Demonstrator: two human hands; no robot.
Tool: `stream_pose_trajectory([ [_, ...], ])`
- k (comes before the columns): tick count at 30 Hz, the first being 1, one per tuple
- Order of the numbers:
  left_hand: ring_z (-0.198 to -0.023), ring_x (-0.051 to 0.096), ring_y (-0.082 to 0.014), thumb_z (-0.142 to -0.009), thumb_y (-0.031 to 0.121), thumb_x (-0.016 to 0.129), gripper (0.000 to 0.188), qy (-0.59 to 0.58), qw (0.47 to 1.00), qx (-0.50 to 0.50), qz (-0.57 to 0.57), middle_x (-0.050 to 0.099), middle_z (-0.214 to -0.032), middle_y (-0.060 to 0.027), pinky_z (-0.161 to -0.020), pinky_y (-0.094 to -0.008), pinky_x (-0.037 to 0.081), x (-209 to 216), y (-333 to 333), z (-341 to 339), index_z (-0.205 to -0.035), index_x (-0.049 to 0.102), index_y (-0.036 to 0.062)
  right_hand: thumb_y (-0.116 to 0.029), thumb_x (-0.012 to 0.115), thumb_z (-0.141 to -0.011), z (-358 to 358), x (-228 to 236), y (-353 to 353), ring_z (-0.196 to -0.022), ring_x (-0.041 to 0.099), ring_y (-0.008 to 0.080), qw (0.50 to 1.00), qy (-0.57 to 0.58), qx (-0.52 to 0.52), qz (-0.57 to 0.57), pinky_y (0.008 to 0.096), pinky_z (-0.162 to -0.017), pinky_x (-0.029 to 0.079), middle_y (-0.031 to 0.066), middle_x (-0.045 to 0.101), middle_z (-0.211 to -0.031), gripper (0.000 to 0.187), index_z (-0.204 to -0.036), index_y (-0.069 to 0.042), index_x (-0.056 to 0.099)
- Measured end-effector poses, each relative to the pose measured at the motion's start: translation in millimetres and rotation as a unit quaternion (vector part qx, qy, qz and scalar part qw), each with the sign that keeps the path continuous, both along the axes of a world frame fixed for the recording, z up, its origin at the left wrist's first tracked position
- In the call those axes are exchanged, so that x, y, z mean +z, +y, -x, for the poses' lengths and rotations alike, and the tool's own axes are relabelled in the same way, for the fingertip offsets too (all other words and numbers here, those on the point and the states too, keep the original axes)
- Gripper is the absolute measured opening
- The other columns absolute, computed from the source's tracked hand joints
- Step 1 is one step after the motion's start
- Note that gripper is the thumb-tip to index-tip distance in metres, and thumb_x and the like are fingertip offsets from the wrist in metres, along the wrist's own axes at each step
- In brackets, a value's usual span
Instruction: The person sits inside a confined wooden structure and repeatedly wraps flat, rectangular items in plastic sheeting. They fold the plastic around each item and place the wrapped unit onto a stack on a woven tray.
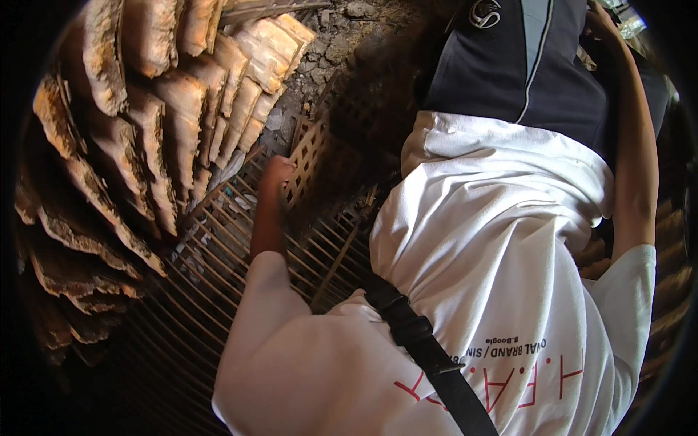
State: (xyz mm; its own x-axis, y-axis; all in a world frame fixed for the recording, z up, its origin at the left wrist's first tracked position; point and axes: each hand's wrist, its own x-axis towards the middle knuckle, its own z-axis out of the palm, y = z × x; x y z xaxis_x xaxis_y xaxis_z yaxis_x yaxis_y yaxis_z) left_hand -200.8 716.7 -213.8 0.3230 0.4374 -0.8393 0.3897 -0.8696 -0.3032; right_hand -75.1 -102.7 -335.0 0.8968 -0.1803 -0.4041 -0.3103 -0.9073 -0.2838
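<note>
My left hand (277, 173) is closed at the near left edge of a tan lattice-walled crate (307, 161). Its fingers curl at the crate's rim, partly out of sight. Deep shadow covers much of the crate's right side, so its contents cannot be made out. My right arm reaches along my right side, past the dark shorts (502, 73). At its end, my right hand (600, 23) shows only in part by the upper right rim, its fingers mostly hidden. Close to it is something clear and shiny, like plastic (631, 27).
Rough-edged, curved brown sheets (178, 102) stand packed in rows at the left. Below the crate lies a rack of thin parallel slats (218, 240). Crumbly grey soil (327, 51) shows beyond it. More ridged brown pieces (669, 269) line the right rim. A black strap (429, 349) crosses my white shirt.
</note>
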Motion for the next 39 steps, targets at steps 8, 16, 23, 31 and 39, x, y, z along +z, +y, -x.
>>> stream_pose_trajectory([
  [8, -0.073, 0.07, -0.0308, -0.083, 0.014, 0.061, 0.028, 0.135, 0.986, -0.092, -0.039, 0.069, -0.084, -0.0219, -0.067, -0.0426, 0.054, -60, -12, -13, -0.103, 0.066, -0.0047, -0.029, 0.058, -0.089, -13, 6, 13, -0.079, 0.066, 0.0294, 1.0, -0.001, 0.009, -0.003, 0.042, -0.067, 0.054, 0.0166, 0.068, -0.098, 0.043, -0.128, -0.012, 0.057],
  [16, -0.062, 0.066, -0.0272, -0.089, 0.019, 0.06, 0.037, 0.062, 0.994, -0.09, -0.019, 0.067, -0.078, -0.0212, -0.061, -0.0427, 0.053, 30, -83, -61, -0.113, 0.058, -0.0091, -0.028, 0.06, -0.088, -22, 3, 31, -0.084, 0.068, 0.032, 1.0, -0.013, 0.008, -0.009, 0.0443, -0.071, 0.055, 0.0182, 0.069, -0.101, 0.043, -0.128, -0.011, 0.058],
  [23, -0.045, 0.056, -0.0171, -0.097, 0.021, 0.062, 0.026, -0.035, 0.995, -0.049, 0.082, 0.056, -0.059, -0.0056, -0.045, -0.0336, 0.048, 143, -203, -115, -0.096, 0.064, -0.0048, -0.027, 0.061, -0.087, -25, -4, 33, -0.089, 0.069, 0.0342, 0.999, -0.038, -0.01, -0.019, 0.0463, -0.075, 0.056, 0.0196, 0.069, -0.104, 0.043, -0.127, -0.01, 0.059],
  [31, -0.053, 0.059, -0.0153, -0.101, 0.024, 0.058, 0.029, -0.142, 0.976, -0.101, 0.128, 0.058, -0.066, -0.0064, -0.048, -0.032, 0.051, 181, -297, -170, -0.104, 0.069, -0.003, -0.027, 0.063, -0.087, -20, -7, 32, -0.094, 0.07, 0.0368, 0.992, -0.07, -0.091, -0.056, 0.0485, -0.079, 0.057, 0.0212, 0.07, -0.108, 0.044, -0.127, -0.01, 0.06],
  [39, -0.057, 0.057, -0.0136, -0.1, 0.026, 0.059, 0.031, -0.246, 0.92, -0.261, 0.156, 0.06, -0.068, -0.0052, -0.055, -0.0322, 0.048, 226, -413, -210, -0.106, 0.072, -0.0016, -0.022, 0.063, -0.084, -18, 15, 13, -0.108, 0.065, 0.0432, 0.959, -0.085, -0.205, -0.174, 0.0524, -0.091, 0.053, 0.0236, 0.069, -0.114, 0.04, -0.122, -0.007, 0.062],
])
